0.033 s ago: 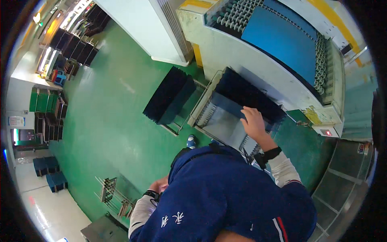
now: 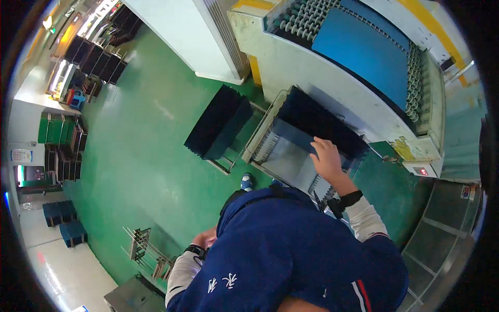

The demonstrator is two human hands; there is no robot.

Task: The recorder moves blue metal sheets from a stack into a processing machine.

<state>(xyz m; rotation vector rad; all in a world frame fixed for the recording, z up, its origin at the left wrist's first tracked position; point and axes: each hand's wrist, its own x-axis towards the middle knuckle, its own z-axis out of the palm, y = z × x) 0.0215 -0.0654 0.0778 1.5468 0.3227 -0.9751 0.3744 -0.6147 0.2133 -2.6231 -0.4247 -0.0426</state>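
Note:
My right hand (image 2: 326,158) is over a slotted rack cart (image 2: 252,136), near the edge of the dark panels standing in it. Its fingers stretch out, thumb apart, and nothing shows in them. Dark blue panels (image 2: 317,125) stand in a tight row along the cart's far side; the near part of the cart shows a grey bottom and toothed side strips. My left hand (image 2: 207,238) hangs low by my body's left side, mostly covered by my blue top, so its fingers are hidden.
Left of the cart stands another rack (image 2: 218,125) of dark panels. Beyond it, a roller conveyor machine (image 2: 332,78) carries blue sheets (image 2: 364,57). A white cabinet (image 2: 208,41) rises at the back. An unloaded metal rack (image 2: 145,249) stands on the green floor at lower left.

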